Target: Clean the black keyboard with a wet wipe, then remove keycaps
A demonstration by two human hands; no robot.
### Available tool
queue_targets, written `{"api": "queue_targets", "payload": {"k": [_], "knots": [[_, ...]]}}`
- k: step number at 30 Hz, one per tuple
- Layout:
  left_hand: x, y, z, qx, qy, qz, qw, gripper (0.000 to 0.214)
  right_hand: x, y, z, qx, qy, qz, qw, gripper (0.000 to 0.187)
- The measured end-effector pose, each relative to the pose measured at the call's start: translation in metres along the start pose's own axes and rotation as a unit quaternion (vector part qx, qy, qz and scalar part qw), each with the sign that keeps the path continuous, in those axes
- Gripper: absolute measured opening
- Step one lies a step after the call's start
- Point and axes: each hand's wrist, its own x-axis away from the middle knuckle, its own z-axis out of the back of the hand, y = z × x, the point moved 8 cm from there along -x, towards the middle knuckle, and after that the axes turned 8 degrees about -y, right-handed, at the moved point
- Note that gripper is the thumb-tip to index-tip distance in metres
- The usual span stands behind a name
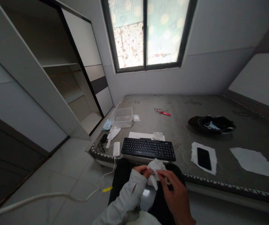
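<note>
Above my lap, a crumpled white tissue (156, 165) is pinched between both hands. My left hand (143, 170), in a pale sleeve, is closed on its left side. From the right, my right hand (174, 189) grips the tissue between thumb and fingers. A smooth pale grey object (148, 198) shows below the tissue, between my legs; its kind I cannot make out. Just beyond my hands lies a black keyboard (148, 148) at the mattress edge, with white paper (138, 135) and another tissue (158, 136) behind it.
A white power strip (116, 149) lies left of the keyboard, its cable (87, 197) running across the floor. Nearby stands a clear plastic box (122, 118). To the right are a phone (204, 158) on a white sheet, a black cap (210, 125) and a red-handled item (163, 112).
</note>
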Motion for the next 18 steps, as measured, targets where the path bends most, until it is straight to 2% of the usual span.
{"api": "queue_targets", "payload": {"k": [2, 4, 12, 18], "knots": [[0.001, -0.001, -0.004, 0.02, -0.008, 0.004, 1.0, 0.041, -0.002, 0.002, -0.001, -0.009, -0.01, -0.013, 1.0, 0.022], [0.004, -0.001, -0.002, 0.024, 0.011, 0.001, 1.0, 0.045, -0.003, 0.004, -0.001, -0.02, -0.013, -0.025, 0.999, 0.023], [0.009, -0.01, 0.009, -0.041, 0.066, 0.003, 0.997, 0.043, -0.006, 0.004, -0.001, -0.062, -0.002, -0.067, 0.996, 0.026], [0.009, -0.018, 0.013, -0.042, 0.051, 0.003, 0.998, 0.051, -0.008, 0.009, -0.006, -0.104, -0.016, -0.085, 0.991, 0.026]]}}
